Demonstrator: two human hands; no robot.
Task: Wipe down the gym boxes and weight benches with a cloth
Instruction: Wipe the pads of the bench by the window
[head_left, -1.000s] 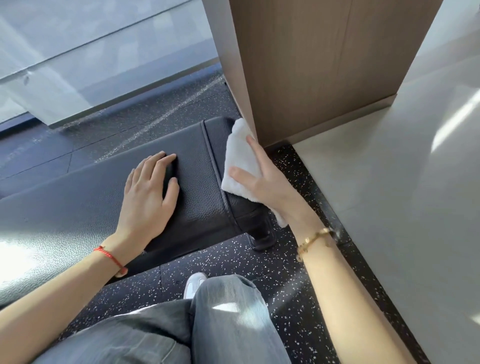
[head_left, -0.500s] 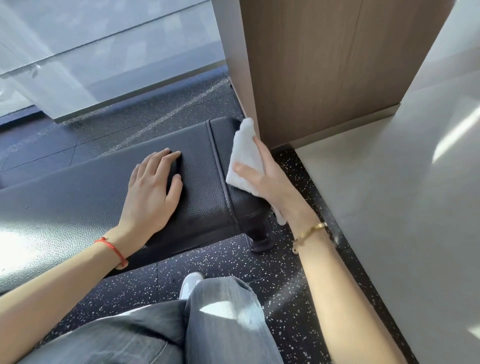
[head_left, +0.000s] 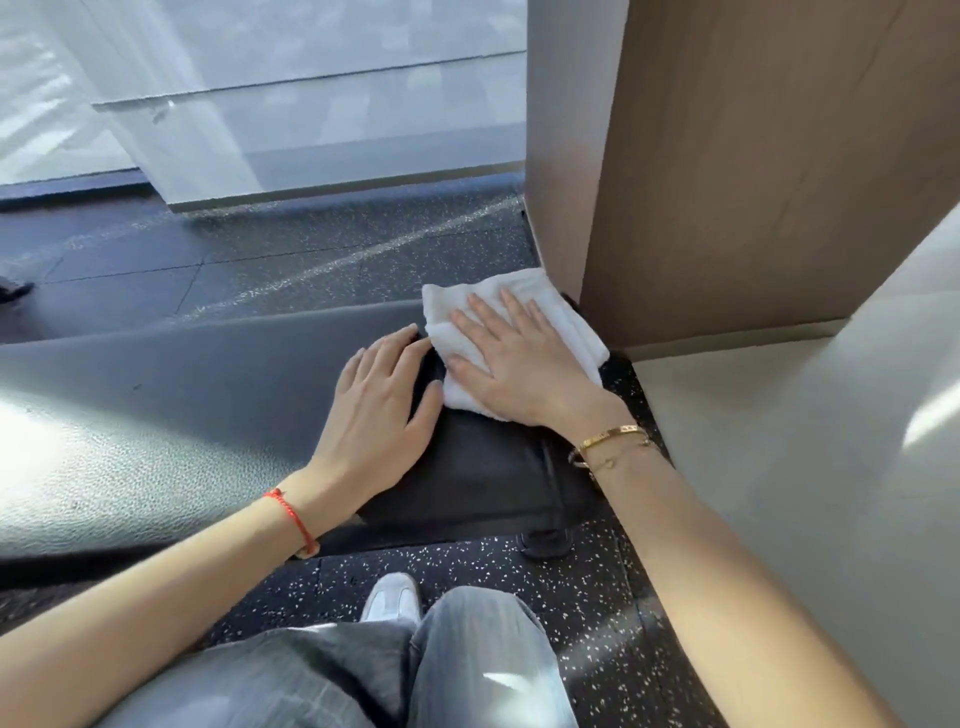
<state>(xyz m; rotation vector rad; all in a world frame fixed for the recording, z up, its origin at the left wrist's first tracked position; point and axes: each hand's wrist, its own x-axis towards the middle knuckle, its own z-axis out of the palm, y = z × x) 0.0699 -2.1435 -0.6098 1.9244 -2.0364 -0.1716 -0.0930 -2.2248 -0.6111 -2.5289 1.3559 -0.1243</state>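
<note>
A black padded weight bench runs from the left edge to the middle of the view. A folded white cloth lies flat on the top of its right end pad. My right hand presses flat on the cloth, fingers spread and pointing left and away. My left hand rests palm down on the bench top just left of the cloth, holding nothing, its fingertips close to the cloth's edge. The bench's foot shows below the right end.
A brown wooden column stands right behind the bench's end, almost touching the cloth. Pale tile floor lies to the right, speckled black rubber floor below. My grey-trousered knee and white shoe are near. Glass wall behind.
My right hand has brought the cloth from the bench's end face up onto the top of the end pad and laid it flat. My left hand has stayed on the bench top.
</note>
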